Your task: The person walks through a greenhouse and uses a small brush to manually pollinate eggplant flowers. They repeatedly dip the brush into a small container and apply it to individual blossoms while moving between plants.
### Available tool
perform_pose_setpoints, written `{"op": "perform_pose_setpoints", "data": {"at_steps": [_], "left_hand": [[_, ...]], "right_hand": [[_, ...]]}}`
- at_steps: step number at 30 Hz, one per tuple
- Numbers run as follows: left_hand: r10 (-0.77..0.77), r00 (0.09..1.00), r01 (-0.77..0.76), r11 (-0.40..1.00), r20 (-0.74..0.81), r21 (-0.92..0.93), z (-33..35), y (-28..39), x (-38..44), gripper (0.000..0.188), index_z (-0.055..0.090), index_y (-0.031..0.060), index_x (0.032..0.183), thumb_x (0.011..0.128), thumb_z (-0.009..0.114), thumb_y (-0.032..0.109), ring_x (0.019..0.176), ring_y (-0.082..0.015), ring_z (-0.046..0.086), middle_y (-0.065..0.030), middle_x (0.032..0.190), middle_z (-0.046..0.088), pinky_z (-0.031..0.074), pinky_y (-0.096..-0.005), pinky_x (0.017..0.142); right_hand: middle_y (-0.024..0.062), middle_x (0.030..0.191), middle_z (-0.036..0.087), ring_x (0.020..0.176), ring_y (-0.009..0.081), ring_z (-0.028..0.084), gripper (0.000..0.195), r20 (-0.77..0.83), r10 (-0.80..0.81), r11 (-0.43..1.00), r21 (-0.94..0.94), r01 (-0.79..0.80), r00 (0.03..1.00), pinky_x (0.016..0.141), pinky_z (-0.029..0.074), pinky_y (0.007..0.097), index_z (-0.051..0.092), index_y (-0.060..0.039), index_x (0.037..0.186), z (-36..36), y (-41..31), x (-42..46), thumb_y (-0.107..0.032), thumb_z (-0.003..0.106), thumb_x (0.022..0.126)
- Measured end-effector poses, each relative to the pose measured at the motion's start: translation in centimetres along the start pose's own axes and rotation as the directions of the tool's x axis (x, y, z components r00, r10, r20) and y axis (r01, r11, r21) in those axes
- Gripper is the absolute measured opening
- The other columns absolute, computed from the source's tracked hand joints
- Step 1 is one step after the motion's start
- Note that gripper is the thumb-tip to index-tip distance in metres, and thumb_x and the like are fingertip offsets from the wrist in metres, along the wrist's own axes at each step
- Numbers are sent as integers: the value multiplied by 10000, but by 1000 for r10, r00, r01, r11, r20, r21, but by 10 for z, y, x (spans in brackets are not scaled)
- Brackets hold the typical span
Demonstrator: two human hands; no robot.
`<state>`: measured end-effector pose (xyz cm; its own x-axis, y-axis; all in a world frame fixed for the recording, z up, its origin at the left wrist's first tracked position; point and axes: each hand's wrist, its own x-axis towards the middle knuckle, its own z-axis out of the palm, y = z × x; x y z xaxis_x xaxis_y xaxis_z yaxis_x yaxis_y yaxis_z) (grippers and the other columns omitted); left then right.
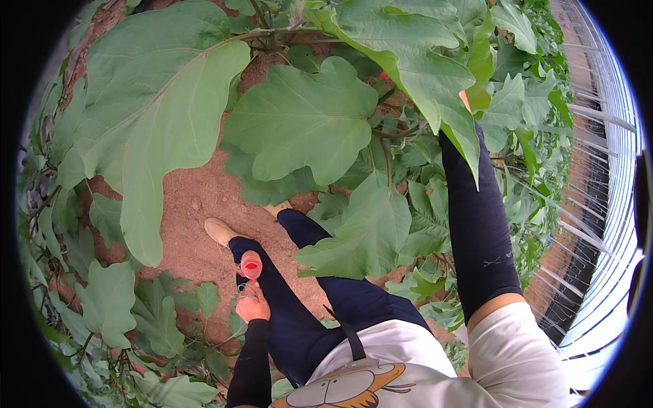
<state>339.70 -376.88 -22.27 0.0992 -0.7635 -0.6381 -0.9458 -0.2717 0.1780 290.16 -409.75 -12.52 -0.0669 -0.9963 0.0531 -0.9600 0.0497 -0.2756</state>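
Note:
My left hand (253, 306) is closed around a thin wire-like handle by a small pinkish cup (251, 265) with red contents. The cup is in front of my left trouser leg. Reaching up among eggplant plants, my right arm in a black sleeve passes behind a large leaf (408, 56). Only a sliver of skin of my right hand or wrist (465, 100) shows beside that leaf; the fingers are hidden. A small bright red spot (384, 75) shows between leaves to its left; what it belongs to is unclear. A broad eggplant leaf (306, 117) spreads below that spot.
Reddish-brown soil (191, 204) lies around my tan shoes (220, 232). A very large leaf (168, 97) hangs at the upper left, with more plants (107, 301) at the lower left. At the right, crop rows run beside a greenhouse wall (612, 204) with pale poles.

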Motion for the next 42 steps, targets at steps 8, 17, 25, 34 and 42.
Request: {"op": "perform_pose_setpoints", "data": {"at_steps": [8, 17, 25, 34, 42], "left_hand": [[49, 998, -49, 999, 40, -5, -1, 2, 5, 199, 645, 164, 973, 880, 536, 303, 720, -342, 606, -154, 760, 624, 464, -466, 642], [10, 995, -10, 1000, 101, -3, -7, 0, 5, 224, 639, 154, 966, 883, 519, 323, 722, -357, 605, -168, 758, 623, 466, -471, 646], [-4, 997, 12, 995, 76, -100, -6, -10, 6, 191, 645, 131, 956, 863, 556, 273, 745, -347, 612, -162, 776, 633, 474, -463, 664], [59, 998, -62, 971, -22, -231, -18, -46, 6, 107, 627, 117, 877, 828, 575, 196, 716, -291, 615, -100, 765, 640, 488, -417, 650], [19, 1000, -17, 924, 1, -381, -33, -89, 15, 151, 635, 68, 904, 787, 603, 159, 764, -300, 627, -118, 805, 658, 503, -411, 704]], "right_hand": [[73, 1010, 683, 951, 150, 641, 286, 82, 455, 568, 740, -360, 887, 838, 456, 263, 605, -12, 1110, 63, -96, -3, -218, 476, 960], [91, 927, 698, 828, 246, 648, 253, 88, 359, 920, 135, -368, 929, 769, 480, 343, 634, -56, 1058, 94, -133, 34, -219, 502, 916], [84, 922, 701, 840, 248, 645, 291, -91, 229, 971, 84, -222, 969, 772, 475, 338, 665, -36, 1012, 78, -145, 36, -252, 492, 920], [187, 856, 630, 767, 387, 586, 196, 11, 40, 998, 50, -40, 999, 673, 452, 436, 575, -13, 1046, 44, -214, -44, -86, 499, 879], [161, 858, 644, 772, 311, 603, 247, 102, -472, 880, -9, 475, 876, 679, 469, 393, 604, -15, 1023, 85, -374, 14, -174, 491, 871]]}}
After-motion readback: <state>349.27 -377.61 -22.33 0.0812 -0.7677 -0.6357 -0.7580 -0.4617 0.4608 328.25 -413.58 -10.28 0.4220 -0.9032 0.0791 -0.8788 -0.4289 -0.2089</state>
